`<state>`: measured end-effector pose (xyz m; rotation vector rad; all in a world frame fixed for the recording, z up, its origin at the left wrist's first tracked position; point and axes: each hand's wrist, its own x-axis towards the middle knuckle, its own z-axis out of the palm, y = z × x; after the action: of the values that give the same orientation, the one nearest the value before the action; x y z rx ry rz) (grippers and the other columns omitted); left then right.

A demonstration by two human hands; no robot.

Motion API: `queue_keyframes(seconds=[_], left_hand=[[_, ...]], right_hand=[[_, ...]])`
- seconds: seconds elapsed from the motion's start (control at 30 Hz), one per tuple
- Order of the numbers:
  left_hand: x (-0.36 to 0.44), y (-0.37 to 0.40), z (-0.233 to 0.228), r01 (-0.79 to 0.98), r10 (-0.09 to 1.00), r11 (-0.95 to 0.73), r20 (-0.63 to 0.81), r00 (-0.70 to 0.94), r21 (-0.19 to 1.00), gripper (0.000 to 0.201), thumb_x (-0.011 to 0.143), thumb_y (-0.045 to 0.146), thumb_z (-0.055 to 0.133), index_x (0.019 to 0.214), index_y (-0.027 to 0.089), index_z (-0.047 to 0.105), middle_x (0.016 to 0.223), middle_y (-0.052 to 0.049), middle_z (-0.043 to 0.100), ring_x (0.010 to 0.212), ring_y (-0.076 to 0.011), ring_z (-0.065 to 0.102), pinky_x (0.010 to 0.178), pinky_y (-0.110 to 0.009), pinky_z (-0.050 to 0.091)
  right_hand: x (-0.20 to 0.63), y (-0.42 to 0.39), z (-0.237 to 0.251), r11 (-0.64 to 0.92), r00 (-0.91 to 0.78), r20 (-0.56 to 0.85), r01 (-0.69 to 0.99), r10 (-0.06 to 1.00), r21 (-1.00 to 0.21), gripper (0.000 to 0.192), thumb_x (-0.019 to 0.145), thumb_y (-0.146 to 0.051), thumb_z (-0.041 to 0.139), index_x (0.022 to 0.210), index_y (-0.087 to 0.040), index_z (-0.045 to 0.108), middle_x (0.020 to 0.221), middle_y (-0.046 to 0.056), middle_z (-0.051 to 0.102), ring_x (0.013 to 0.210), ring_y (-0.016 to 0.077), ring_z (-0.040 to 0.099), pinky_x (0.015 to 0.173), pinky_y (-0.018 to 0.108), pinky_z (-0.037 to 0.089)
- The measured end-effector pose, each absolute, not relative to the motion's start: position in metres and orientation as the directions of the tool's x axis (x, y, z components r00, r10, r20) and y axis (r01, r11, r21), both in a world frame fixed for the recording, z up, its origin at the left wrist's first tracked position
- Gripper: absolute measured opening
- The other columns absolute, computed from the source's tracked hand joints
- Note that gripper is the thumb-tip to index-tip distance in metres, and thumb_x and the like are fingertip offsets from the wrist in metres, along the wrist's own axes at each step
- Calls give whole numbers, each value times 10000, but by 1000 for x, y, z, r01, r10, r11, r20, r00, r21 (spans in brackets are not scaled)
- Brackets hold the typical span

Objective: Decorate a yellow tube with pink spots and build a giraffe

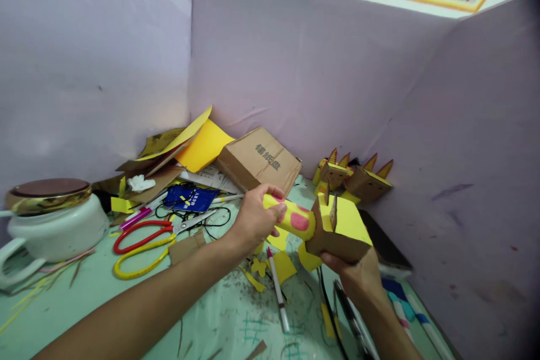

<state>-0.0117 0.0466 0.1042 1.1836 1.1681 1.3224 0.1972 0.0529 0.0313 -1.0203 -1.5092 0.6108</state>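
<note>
Two hands share one cardboard figure above the counter [126, 298]: the left hand [253, 219] is clamped on its spotted yellow tube [291, 217], while the right hand [358, 273] is clasped beneath its box head [343, 230], steadying both parts.

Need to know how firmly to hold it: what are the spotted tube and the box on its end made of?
The tube looks like rolled yellow paper, matte, with pink spots. The box looks like brown cardboard with a raw edge, topped with yellow paper. The left hand grips the tube; the right hand supports the box.

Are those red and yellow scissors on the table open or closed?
Closed, as far as shows: the scissors lie flat on the table, their silver blades together in one point and the two handle loops side by side.
</note>
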Motion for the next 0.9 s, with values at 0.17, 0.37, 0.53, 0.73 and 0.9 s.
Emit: queue_keyframes(seconds=[0.17,0.37,0.53,0.73,0.9], left_hand=[[-12,48,101,-72,997,-59,55,-62,996,130,732,95,558,833,175,540,610,52,512,360,-35,442,313,-148,391],[-12,48,101,-41,995,-76,73,-73,996,129,730,98,574,834,169,547,635,44,525,363,-30,442,311,-147,393],[-11,48,102,-55,996,-62,58,-71,997,129,734,90,567,828,174,540,598,55,510,354,-34,439,315,-149,392],[-11,48,104,-45,996,-48,45,-74,998,130,736,92,569,830,176,538,612,48,520,347,-35,446,302,-143,364],[-11,48,102,-39,996,-51,47,-77,998,129,729,94,572,821,177,535,645,42,526,350,-29,444,295,-138,353]], right_hand=[[202,57,21,472,63,501,254,863,-844,811,543,-359,830,1263,-198,493,1112,104,655,891,293,640,680,359,537],[200,52,28,462,61,504,320,861,-827,738,570,-385,805,1224,-210,509,1071,101,651,870,302,625,679,379,529],[197,51,33,457,56,503,341,863,-822,770,549,-418,809,1220,-199,501,1063,98,641,875,301,615,689,380,523],[197,51,34,450,61,494,328,868,-831,811,531,-433,816,1234,-199,483,1061,91,639,881,292,613,696,374,518],[195,50,37,465,78,515,329,854,-822,798,530,-419,817,1227,-208,490,1067,92,642,909,299,609,723,380,517]])
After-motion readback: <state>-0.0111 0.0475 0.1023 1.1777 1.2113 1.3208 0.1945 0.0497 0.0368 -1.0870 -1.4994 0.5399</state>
